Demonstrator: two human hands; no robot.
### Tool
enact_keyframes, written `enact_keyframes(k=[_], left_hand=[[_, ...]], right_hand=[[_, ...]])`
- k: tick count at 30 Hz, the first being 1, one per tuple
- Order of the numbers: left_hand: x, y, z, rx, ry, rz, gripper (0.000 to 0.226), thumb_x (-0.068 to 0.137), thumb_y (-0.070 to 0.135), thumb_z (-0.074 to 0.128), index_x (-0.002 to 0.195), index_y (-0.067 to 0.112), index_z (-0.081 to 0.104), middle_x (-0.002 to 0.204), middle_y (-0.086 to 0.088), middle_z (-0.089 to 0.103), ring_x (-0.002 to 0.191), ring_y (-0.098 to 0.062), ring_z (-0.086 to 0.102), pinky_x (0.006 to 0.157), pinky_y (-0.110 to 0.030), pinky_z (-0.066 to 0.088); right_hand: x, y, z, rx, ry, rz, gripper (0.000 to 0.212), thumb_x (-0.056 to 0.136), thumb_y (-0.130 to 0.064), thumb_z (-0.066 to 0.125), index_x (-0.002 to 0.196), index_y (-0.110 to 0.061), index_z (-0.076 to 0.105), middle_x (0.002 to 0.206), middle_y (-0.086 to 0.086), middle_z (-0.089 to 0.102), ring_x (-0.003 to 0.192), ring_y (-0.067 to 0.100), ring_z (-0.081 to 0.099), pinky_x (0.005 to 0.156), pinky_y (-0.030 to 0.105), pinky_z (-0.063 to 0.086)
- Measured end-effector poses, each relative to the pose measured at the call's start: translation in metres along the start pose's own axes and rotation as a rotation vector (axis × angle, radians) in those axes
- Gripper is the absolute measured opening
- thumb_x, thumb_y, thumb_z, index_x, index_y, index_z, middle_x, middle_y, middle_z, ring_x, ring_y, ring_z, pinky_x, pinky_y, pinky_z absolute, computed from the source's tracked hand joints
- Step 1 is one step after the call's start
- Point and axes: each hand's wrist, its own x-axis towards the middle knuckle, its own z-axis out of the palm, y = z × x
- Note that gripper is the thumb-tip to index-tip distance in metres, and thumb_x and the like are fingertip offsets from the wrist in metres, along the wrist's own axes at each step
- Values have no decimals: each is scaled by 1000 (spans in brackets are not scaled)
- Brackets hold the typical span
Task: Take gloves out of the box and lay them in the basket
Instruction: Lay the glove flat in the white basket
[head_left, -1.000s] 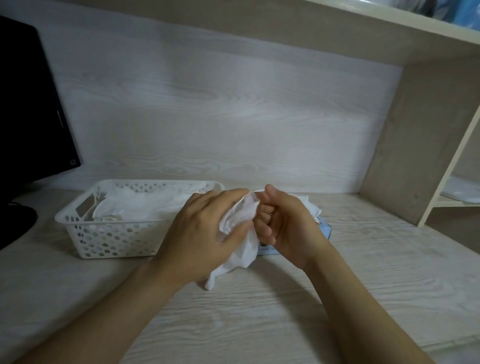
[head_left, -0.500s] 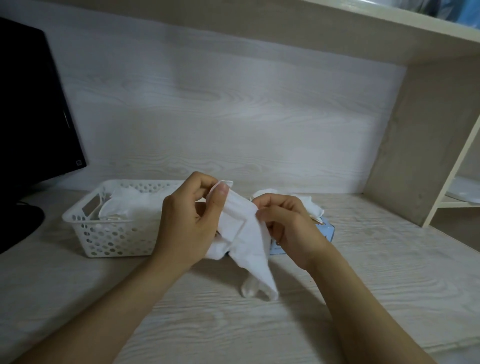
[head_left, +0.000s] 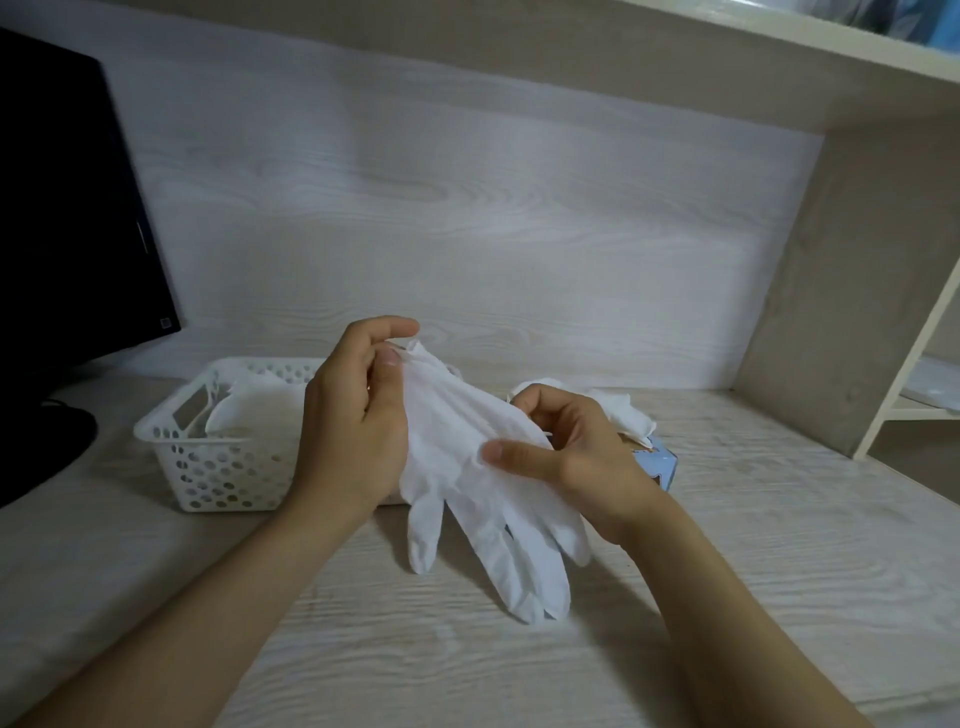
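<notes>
A white glove (head_left: 478, 483) hangs spread out between my hands above the desk, fingers pointing down toward me. My left hand (head_left: 353, 426) pinches its cuff at the top. My right hand (head_left: 571, 457) pinches its right edge with thumb and fingers. Behind my left hand stands the white perforated basket (head_left: 208, 457) with white gloves (head_left: 249, 405) lying in it. The light blue glove box (head_left: 662, 467) sits behind my right hand, mostly hidden, with another white glove (head_left: 623, 410) sticking out of its top.
A black monitor (head_left: 67, 208) and its base stand at the left. A wooden shelf divider (head_left: 831, 291) rises at the right, with a shelf board overhead. The pale wood desk (head_left: 467, 649) stretches in front of me.
The glove was bunched between my hands; it has been pulled open and now hangs flat with its fingers spread. My left hand rose and my hands moved apart.
</notes>
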Motion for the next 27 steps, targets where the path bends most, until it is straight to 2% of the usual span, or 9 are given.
enact_keyframes(k=[2,4,8,13,16,19,22,24,27], left_hand=[[-1,4,-2,39,-35,-7,33,109,9,42,121,26,68,107,19,68,98,1,62,83,-17,44],[-1,6,-3,79,-76,-5,32,110,14,41,118,27,69,105,21,69,97,4,61,78,-10,42],[1,4,-8,101,-101,9,29,97,25,46,97,25,75,67,13,65,64,-7,58,57,-15,38],[3,8,-13,37,-59,-51,18,80,24,58,86,29,75,72,10,70,52,-6,54,52,-15,38],[6,6,-15,27,3,-19,18,91,11,61,92,26,71,82,11,68,53,-8,53,52,-16,39],[11,3,-21,-2,65,13,15,100,6,56,105,20,53,94,8,60,59,-8,50,56,-18,39],[19,-3,-27,39,48,52,16,105,8,52,108,22,44,97,3,54,68,-14,52,61,-28,43],[25,-6,-30,96,30,73,17,105,7,53,104,23,47,96,5,56,83,-12,56,67,-25,45],[36,-10,-39,104,64,36,14,102,14,63,106,25,54,97,8,63,95,-6,62,72,-14,48]], right_hand=[[0,-1,1,-8,-13,12,28,82,-16,91,96,-6,69,106,23,72,90,34,72,82,52,60],[-1,-2,2,-5,-36,46,25,86,-21,87,101,-6,74,105,22,76,92,36,75,84,51,60],[-2,-1,2,22,-13,38,20,88,-17,83,95,1,76,94,22,77,84,32,73,77,42,58],[1,2,2,78,-32,30,23,84,-21,85,94,-3,75,91,19,74,85,32,72,79,43,58],[3,-1,5,52,17,27,25,84,-27,84,90,-4,75,86,16,71,78,24,71,67,33,56],[10,-7,13,-96,150,-13,25,86,-27,85,85,-6,72,81,18,70,66,21,67,51,25,49],[24,-10,21,-210,275,-83,17,92,-27,82,88,-14,74,84,13,75,66,20,68,54,29,52],[35,-11,26,-310,329,-106,6,98,-23,74,92,-22,75,83,1,76,72,18,71,62,35,56],[52,-11,38,-490,415,-110,18,97,-13,60,101,-26,73,83,-7,74,63,3,63,56,19,47]])
